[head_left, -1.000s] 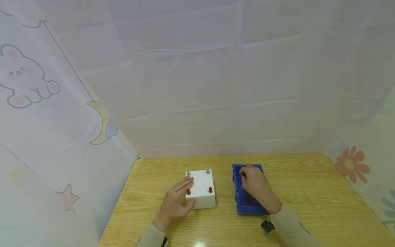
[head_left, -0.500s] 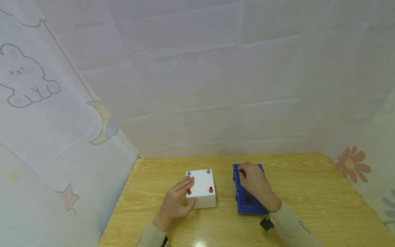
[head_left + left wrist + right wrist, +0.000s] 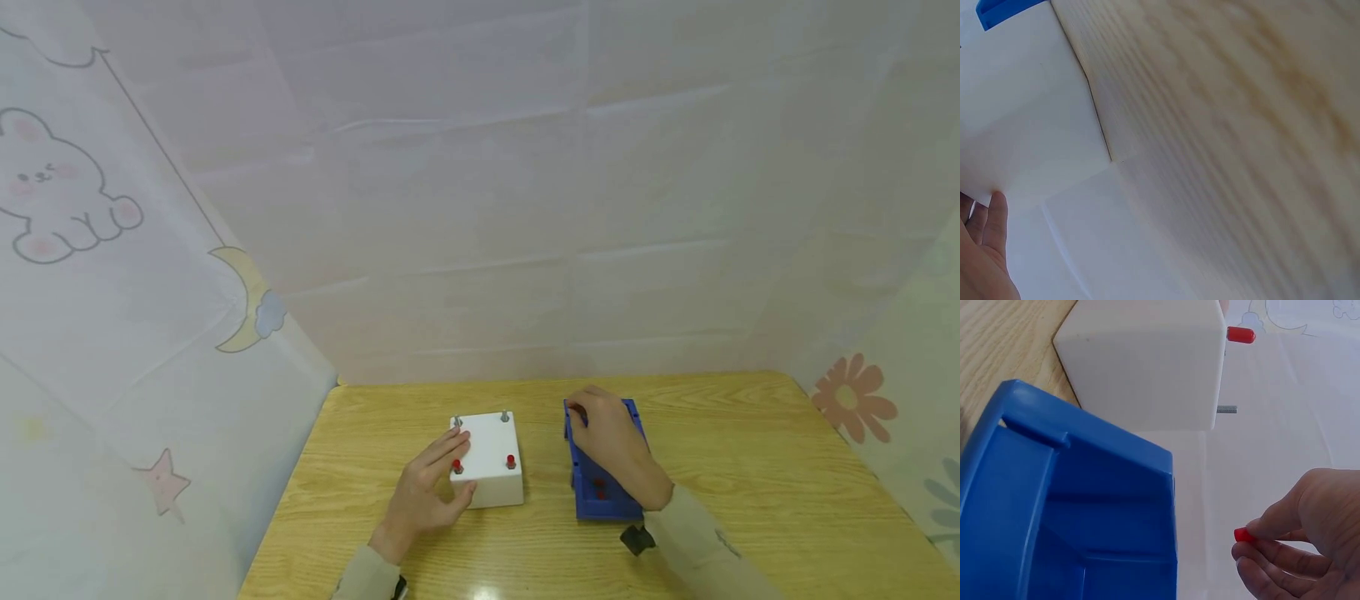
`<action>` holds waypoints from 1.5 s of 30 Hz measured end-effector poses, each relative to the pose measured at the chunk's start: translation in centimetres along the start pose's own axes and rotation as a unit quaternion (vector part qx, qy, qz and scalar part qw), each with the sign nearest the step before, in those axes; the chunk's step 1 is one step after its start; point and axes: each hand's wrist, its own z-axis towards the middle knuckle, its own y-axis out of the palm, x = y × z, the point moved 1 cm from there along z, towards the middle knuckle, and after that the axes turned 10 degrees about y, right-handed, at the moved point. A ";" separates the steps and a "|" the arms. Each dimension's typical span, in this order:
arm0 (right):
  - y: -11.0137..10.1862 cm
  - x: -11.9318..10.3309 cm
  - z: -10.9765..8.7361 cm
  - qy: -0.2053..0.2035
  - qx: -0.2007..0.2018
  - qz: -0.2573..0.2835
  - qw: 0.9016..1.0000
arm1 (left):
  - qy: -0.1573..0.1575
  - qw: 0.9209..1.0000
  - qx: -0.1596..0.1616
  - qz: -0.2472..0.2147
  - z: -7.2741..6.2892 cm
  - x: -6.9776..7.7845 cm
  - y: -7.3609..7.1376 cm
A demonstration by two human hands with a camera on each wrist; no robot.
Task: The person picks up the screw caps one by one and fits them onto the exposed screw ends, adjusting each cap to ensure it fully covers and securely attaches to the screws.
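A white box (image 3: 491,450) sits on the table with a threaded stud at each top corner. The two near studs wear red caps (image 3: 512,461); the two far studs (image 3: 505,416) are bare metal. My left hand (image 3: 422,500) rests on the box's left side, fairly straight fingers over the top and thumb against the front. Over the far end of a blue bin (image 3: 583,487), my right hand (image 3: 615,437) pinches a small red cap (image 3: 1244,535) between thumb and fingers, plain in the right wrist view.
More red pieces (image 3: 600,490) lie inside the bin's near end. The bin stands to the right of the box on a wooden table (image 3: 750,467). A pale printed sheet (image 3: 480,208) rises behind the table's back edge.
My right hand has risen slightly from inside the bin's far end and shifted left toward its left rim. The left hand and the white box stay put.
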 end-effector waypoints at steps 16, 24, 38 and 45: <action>0.4 -1.3 0.2 -0.027 0.024 0.018 0.999 | -0.001 1.000 -0.001 0.002 -0.4 0.0 -0.1; 0.2 -2.0 0.7 -0.053 0.051 0.032 0.997 | 0.005 1.000 0.002 -0.002 0.2 -0.1 0.1; -0.2 -3.4 0.7 -0.063 0.053 0.076 0.994 | 0.004 1.000 0.001 -0.002 0.0 -0.4 0.2; -0.2 -3.9 0.8 -0.066 0.041 0.097 0.992 | 0.001 1.000 -0.002 -0.001 -0.1 -0.3 0.2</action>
